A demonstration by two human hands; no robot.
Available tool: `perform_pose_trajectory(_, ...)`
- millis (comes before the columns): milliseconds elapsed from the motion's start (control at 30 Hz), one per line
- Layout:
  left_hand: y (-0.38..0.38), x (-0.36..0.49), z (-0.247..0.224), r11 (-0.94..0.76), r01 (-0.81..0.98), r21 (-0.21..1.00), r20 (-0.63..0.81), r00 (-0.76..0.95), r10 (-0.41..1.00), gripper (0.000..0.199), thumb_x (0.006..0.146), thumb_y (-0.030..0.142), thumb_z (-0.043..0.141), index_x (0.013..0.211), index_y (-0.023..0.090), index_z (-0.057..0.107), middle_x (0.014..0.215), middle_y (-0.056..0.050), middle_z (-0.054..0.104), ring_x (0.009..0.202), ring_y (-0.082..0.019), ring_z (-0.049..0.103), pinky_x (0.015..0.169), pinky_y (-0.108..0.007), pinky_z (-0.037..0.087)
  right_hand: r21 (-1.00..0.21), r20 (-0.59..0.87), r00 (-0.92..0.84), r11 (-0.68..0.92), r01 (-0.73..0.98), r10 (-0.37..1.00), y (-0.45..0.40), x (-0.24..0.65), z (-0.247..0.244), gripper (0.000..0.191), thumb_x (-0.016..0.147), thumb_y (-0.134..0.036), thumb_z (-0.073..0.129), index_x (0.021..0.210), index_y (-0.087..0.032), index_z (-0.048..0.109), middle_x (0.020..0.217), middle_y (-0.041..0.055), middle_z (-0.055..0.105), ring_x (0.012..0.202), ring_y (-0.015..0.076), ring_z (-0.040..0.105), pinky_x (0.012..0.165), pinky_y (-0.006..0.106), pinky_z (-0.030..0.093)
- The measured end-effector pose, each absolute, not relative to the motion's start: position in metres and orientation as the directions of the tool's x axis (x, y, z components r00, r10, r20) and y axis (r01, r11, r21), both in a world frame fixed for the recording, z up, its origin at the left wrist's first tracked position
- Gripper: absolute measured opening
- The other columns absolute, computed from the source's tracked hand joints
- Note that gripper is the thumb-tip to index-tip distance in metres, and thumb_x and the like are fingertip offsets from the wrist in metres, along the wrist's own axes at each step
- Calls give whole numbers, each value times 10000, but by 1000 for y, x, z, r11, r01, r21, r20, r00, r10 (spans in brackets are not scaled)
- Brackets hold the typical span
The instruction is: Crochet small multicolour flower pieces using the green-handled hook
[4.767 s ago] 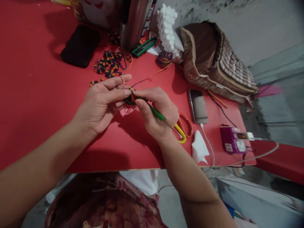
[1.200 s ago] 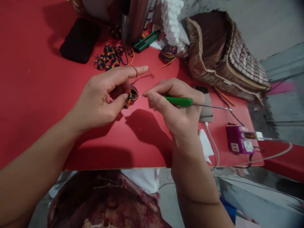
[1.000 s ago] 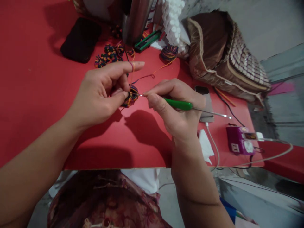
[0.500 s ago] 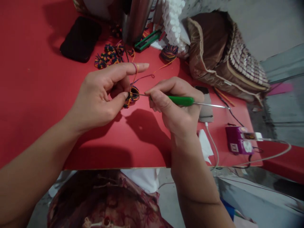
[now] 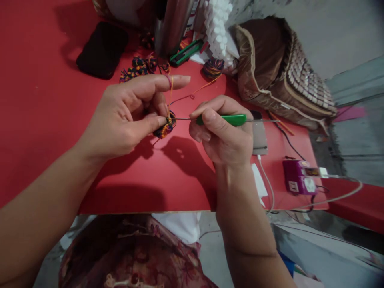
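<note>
A small multicoloured crochet piece (image 5: 164,131) is pinched between the thumb and fingers of my left hand (image 5: 120,116). Yarn wraps around that hand's outstretched index finger and runs by way of a small loop to a yarn ball (image 5: 213,68) at the back. My right hand (image 5: 225,128) grips a crochet hook (image 5: 234,120) by its green handle, pen-fashion. The hook's thin shaft points left and meets the crochet piece at my left fingertips; its tip is hidden there. A second metal end sticks out to the right of the handle.
On the red table (image 5: 39,120) lie a black phone-like object (image 5: 102,50), more crocheted pieces (image 5: 136,69), and a green cutter-like tool (image 5: 186,53). A metal bottle (image 5: 172,28) stands behind. To the right are a brown bag (image 5: 264,60), a grey device (image 5: 259,136) with a cable, and a purple socket block (image 5: 297,176).
My right hand has turned so the hook lies nearly level, its handle slightly higher. The crochet piece has tilted, and my left index finger has risen a little with the yarn.
</note>
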State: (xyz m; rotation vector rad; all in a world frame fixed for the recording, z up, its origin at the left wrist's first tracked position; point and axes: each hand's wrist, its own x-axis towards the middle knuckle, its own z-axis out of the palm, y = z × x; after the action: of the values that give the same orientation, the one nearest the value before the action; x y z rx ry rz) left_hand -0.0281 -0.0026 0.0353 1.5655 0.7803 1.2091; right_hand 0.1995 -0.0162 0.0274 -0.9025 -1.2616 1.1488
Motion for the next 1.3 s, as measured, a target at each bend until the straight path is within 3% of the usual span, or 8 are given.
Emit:
perform_pose_trajectory(200,-1,-27,34,-309,-113,944,329,276,903,560,896,60,912,1350,385,953,967,-35,785,918,-220,803,817,-350,725,-944,231,-99,198,-263,968,-10,194,29,420,897,-571,1026,803,-234,794,576,-73,570,441,72,427,427,247,364)
perform_pose_trajectory(467,1,-24,28,-409,-191,892,449,281,848,590,885,40,890,1366,376,948,902,1,790,695,-138,699,616,-250,602,-926,237,-164,171,-336,958,-8,193,24,412,920,-581,1012,824,-232,814,547,-76,591,417,65,416,389,213,318)
perform_pose_trajectory(700,1,-19,30,-372,-220,902,417,218,882,272,914,148,979,1120,325,967,902,-25,771,803,-186,739,721,-299,658,-935,245,-87,212,-284,966,-8,193,26,405,878,-589,1037,832,-250,822,566,-85,580,428,77,422,430,252,417)
perform_pose_trajectory(833,-1,-18,32,-371,-232,899,421,223,879,448,907,43,925,1198,377,984,922,-20,769,792,-181,735,712,-302,675,-912,335,-21,319,-259,942,-11,193,26,287,926,-474,1027,828,-258,865,578,-66,606,415,73,371,434,287,404)
perform_pose_trajectory(967,1,-18,31,-390,-225,893,437,227,870,615,918,-21,879,1330,426,964,912,-15,763,777,-173,746,684,-293,679,-904,405,-14,399,-156,914,-16,197,23,252,998,-480,984,895,-264,902,663,-43,684,468,84,469,491,292,478)
perform_pose_trajectory(1100,5,-21,26,-432,-246,867,487,243,839,629,893,-7,904,1378,391,945,889,-5,745,723,-169,745,620,-293,689,-849,527,-5,526,-39,850,-21,197,19,107,1045,-385,943,1001,-288,943,792,-20,804,577,113,627,605,307,584)
perform_pose_trajectory(1200,4,-23,25,-419,-184,889,452,209,867,568,903,13,916,1380,322,933,903,4,764,762,-165,764,693,-289,711,-737,670,-33,670,90,741,-23,193,18,59,1068,-301,874,1055,-290,930,869,-8,862,688,155,750,706,337,667)
perform_pose_trajectory(1300,1,-21,26,-374,-143,916,397,207,894,512,930,41,905,1381,283,910,899,11,790,745,-159,772,678,-269,677,-601,771,-99,769,218,630,-27,191,18,147,1042,-197,812,1105,-294,902,885,-2,872,769,180,800,729,342,674)
